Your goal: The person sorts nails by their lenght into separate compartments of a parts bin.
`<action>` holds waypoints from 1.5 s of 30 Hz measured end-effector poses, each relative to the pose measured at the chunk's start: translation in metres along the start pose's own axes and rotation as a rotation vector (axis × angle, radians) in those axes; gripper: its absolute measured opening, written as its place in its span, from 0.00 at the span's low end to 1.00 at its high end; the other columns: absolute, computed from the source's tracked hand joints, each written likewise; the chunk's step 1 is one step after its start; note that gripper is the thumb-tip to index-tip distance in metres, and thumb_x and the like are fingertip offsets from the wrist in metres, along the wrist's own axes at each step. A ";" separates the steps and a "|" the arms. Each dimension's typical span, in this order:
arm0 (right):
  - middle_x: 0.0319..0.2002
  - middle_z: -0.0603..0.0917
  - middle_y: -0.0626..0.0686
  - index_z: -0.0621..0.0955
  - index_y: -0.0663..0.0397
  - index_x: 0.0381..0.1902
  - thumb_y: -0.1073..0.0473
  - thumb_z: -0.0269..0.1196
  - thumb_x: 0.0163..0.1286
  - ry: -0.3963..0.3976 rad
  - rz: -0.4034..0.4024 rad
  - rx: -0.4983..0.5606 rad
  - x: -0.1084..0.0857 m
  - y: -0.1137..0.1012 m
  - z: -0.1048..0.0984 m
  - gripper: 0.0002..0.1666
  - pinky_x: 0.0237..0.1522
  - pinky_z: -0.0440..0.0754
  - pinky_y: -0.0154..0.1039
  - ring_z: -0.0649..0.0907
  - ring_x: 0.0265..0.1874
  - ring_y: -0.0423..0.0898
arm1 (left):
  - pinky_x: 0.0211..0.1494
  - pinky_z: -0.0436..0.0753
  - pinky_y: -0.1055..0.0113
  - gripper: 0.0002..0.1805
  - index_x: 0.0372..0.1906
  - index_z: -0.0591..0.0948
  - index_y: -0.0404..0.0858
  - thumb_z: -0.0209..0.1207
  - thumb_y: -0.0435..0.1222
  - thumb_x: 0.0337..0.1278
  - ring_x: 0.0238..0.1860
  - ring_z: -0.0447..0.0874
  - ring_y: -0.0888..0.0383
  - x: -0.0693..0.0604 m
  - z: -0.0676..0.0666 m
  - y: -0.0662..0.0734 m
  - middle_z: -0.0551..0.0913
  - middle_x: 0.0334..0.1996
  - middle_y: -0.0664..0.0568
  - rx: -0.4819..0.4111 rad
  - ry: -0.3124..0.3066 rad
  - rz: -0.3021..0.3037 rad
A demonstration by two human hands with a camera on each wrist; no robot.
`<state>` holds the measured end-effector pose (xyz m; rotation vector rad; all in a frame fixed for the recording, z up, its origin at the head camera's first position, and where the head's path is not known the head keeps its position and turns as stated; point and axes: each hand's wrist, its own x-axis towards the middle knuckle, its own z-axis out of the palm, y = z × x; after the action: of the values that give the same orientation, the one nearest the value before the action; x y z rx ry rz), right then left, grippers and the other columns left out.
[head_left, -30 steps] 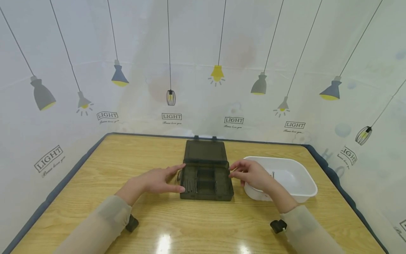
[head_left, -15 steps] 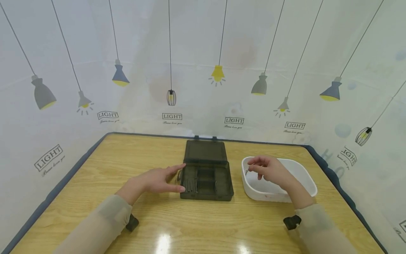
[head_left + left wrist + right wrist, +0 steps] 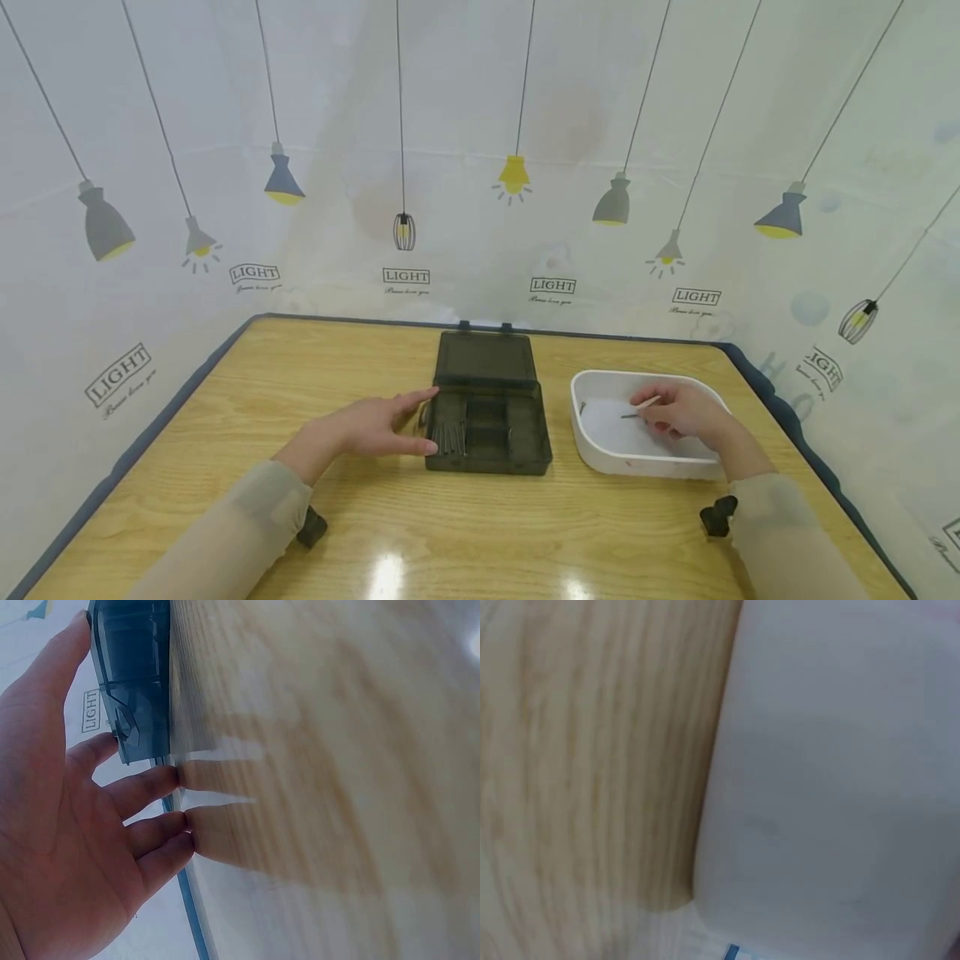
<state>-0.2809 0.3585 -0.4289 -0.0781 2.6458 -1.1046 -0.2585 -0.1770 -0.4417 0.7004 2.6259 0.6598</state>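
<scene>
A dark translucent organizer box [image 3: 489, 457] lies with its lid [image 3: 486, 357] swung back on the wooden table. Several thin nail-like metal rods stand out in its left compartment. My left hand [image 3: 367, 427] is spread at the box's left side, thumb and index finger touching its edge; the left wrist view shows the other fingers [image 3: 154, 787] extended and holding nothing. Over the white plastic tub [image 3: 637, 465], my right hand [image 3: 682, 410] pinches a thin nail-like metal rod [image 3: 628, 416] by one end. Another small metal piece [image 3: 582, 407] lies against the tub's left inner wall.
The wooden table [image 3: 420, 533] extends in front of the box and tub. A printed fabric backdrop [image 3: 480, 225] rises along the far and side edges. In the right wrist view, the tub's outer wall [image 3: 825, 787] fills most of the picture.
From beside the box's right edge, my right hand has moved rightward into the tub, where a thin metal rod now shows at its fingertips. The left hand and box have stayed still.
</scene>
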 end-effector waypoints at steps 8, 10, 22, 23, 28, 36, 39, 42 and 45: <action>0.34 0.84 0.52 0.81 0.59 0.63 0.59 0.69 0.79 -0.066 0.053 0.040 0.006 0.014 0.003 0.19 0.35 0.86 0.40 0.83 0.33 0.47 | 0.84 0.66 0.32 0.58 0.91 0.51 0.62 0.59 0.77 0.64 0.84 0.65 0.33 0.001 0.002 -0.001 0.62 0.87 0.41 0.010 0.004 0.003; 0.34 0.84 0.52 0.81 0.58 0.63 0.59 0.69 0.79 -0.065 0.058 0.034 0.007 0.015 0.004 0.19 0.35 0.86 0.40 0.83 0.33 0.47 | 0.84 0.66 0.32 0.58 0.91 0.51 0.62 0.59 0.77 0.65 0.84 0.65 0.33 0.001 0.002 -0.001 0.62 0.87 0.41 0.010 0.005 0.002; 0.34 0.81 0.52 0.82 0.55 0.59 0.56 0.69 0.80 -0.055 0.089 -0.036 0.009 0.010 0.006 0.15 0.35 0.85 0.39 0.82 0.30 0.47 | 0.83 0.66 0.29 0.58 0.91 0.50 0.63 0.60 0.77 0.64 0.87 0.59 0.33 0.001 0.001 -0.002 0.62 0.87 0.40 0.006 0.004 0.005; 0.34 0.81 0.52 0.83 0.54 0.58 0.56 0.69 0.80 -0.052 0.092 -0.037 0.010 0.011 0.006 0.15 0.35 0.85 0.39 0.82 0.30 0.47 | 0.83 0.65 0.30 0.58 0.91 0.50 0.63 0.60 0.77 0.64 0.87 0.58 0.33 0.001 0.000 -0.002 0.62 0.87 0.40 0.006 0.003 0.005; 0.33 0.81 0.52 0.84 0.53 0.54 0.56 0.69 0.80 -0.051 0.098 -0.048 0.013 0.016 0.008 0.11 0.35 0.84 0.39 0.82 0.30 0.47 | 0.84 0.65 0.30 0.58 0.91 0.51 0.62 0.60 0.76 0.64 0.87 0.58 0.33 0.001 0.000 -0.001 0.62 0.87 0.40 0.000 -0.002 0.006; 0.32 0.82 0.52 0.84 0.54 0.51 0.57 0.68 0.81 -0.045 0.094 -0.067 0.013 0.016 0.008 0.08 0.36 0.84 0.39 0.82 0.30 0.47 | 0.83 0.66 0.30 0.58 0.91 0.51 0.62 0.60 0.76 0.64 0.86 0.62 0.32 0.002 0.001 -0.001 0.63 0.87 0.40 -0.006 -0.002 0.005; 0.33 0.82 0.52 0.84 0.54 0.51 0.57 0.68 0.81 -0.042 0.094 -0.063 0.012 0.015 0.007 0.08 0.36 0.84 0.39 0.82 0.31 0.48 | 0.82 0.68 0.31 0.58 0.91 0.51 0.61 0.60 0.76 0.64 0.83 0.66 0.32 0.002 0.001 -0.002 0.63 0.86 0.40 0.005 0.004 0.008; 0.33 0.82 0.53 0.84 0.54 0.51 0.56 0.68 0.81 -0.043 0.082 -0.061 0.011 0.013 0.007 0.09 0.36 0.84 0.39 0.83 0.31 0.48 | 0.82 0.69 0.32 0.58 0.91 0.51 0.60 0.60 0.76 0.65 0.81 0.70 0.33 0.002 0.000 -0.002 0.63 0.87 0.40 0.014 0.007 0.010; 0.33 0.82 0.53 0.84 0.54 0.51 0.56 0.69 0.81 -0.029 0.069 -0.054 0.009 0.012 0.006 0.09 0.36 0.84 0.40 0.83 0.31 0.48 | 0.81 0.71 0.32 0.58 0.92 0.51 0.60 0.60 0.76 0.65 0.79 0.73 0.33 0.002 0.000 -0.001 0.64 0.87 0.41 0.015 0.006 0.014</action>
<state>-0.2872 0.3611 -0.4437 -0.0137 2.6316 -1.0033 -0.2606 -0.1771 -0.4427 0.7230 2.6362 0.6482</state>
